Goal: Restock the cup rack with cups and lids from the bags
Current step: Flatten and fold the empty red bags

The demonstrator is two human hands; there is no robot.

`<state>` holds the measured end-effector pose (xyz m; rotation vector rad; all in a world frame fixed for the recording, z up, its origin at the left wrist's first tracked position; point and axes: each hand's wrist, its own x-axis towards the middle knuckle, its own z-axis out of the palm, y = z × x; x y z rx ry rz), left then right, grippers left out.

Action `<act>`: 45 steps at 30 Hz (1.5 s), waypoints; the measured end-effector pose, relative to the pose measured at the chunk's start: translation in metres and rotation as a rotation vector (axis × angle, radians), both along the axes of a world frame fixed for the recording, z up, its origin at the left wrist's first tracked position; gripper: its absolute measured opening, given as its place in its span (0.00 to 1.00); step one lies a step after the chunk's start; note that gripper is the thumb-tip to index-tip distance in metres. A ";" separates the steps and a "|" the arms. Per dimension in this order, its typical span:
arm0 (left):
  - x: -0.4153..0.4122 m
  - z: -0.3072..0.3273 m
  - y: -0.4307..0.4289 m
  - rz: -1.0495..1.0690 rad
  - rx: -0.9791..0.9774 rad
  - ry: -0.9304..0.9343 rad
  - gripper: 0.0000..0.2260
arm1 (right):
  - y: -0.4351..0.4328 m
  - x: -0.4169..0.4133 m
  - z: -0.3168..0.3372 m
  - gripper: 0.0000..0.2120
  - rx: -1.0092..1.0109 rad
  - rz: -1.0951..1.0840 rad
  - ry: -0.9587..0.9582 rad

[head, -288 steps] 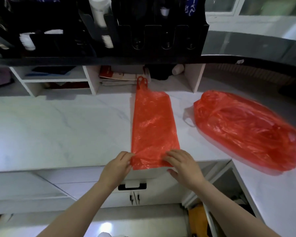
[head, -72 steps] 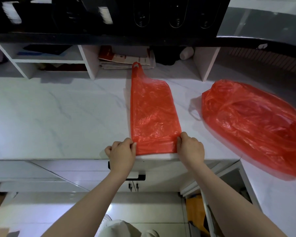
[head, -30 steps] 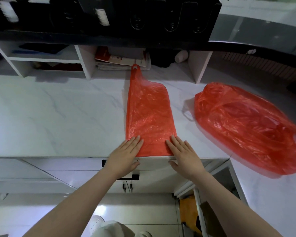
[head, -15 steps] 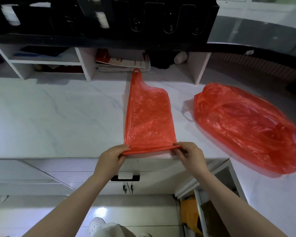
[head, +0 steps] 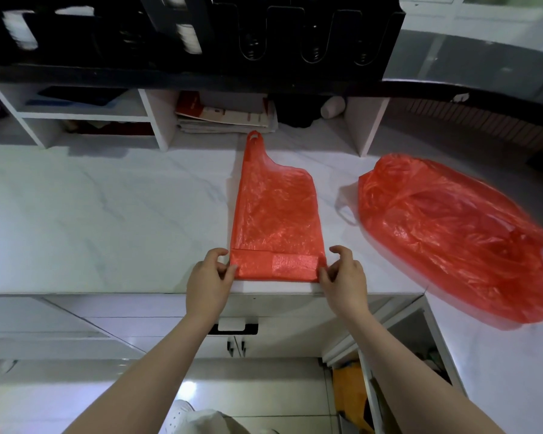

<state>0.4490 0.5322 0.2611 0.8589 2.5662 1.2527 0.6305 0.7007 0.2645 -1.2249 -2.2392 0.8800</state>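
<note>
A flattened red plastic bag [head: 273, 214] lies lengthwise on the white marble counter [head: 107, 220], its handle pointing away from me. Its near end is folded over into a narrow band at the counter's front edge. My left hand [head: 209, 277] pinches the left end of that fold and my right hand [head: 342, 274] pinches the right end. A second red bag [head: 452, 230], crumpled and puffy, lies to the right. The black cup rack [head: 264, 32] hangs overhead with white cup stacks [head: 187, 37] in its left slots.
White shelf cubbies [head: 151, 117] at the back of the counter hold papers and a white bottle [head: 333, 106]. Below the counter edge sit a drawer with a black handle [head: 235, 327] and an open cabinet [head: 405, 371] on the right.
The bag's near edge, lifted half a second ago, now lies folded over onto the bag as a flat band. Both hands stay at its two corners.
</note>
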 end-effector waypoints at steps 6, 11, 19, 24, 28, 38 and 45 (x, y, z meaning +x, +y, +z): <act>0.005 0.003 -0.002 -0.072 -0.078 0.116 0.12 | 0.001 0.004 -0.004 0.09 0.141 0.073 -0.081; 0.007 0.004 0.002 -0.288 -0.227 0.580 0.30 | -0.001 0.004 -0.003 0.10 0.223 0.125 -0.224; -0.009 -0.008 -0.002 -0.713 -0.546 0.481 0.26 | -0.019 -0.001 -0.012 0.32 0.443 0.564 -0.637; -0.012 -0.012 -0.014 -0.760 -0.640 0.627 0.32 | -0.017 0.001 -0.015 0.34 0.448 0.554 -0.640; -0.012 -0.015 -0.017 -0.725 -0.634 0.615 0.35 | -0.011 0.018 -0.013 0.34 0.410 0.526 -0.587; -0.002 -0.009 -0.031 -0.516 -0.053 0.389 0.20 | -0.012 0.032 -0.001 0.10 0.389 0.379 -0.054; -0.003 0.005 -0.014 -0.206 0.012 0.036 0.10 | 0.000 0.008 0.003 0.06 0.016 0.077 -0.081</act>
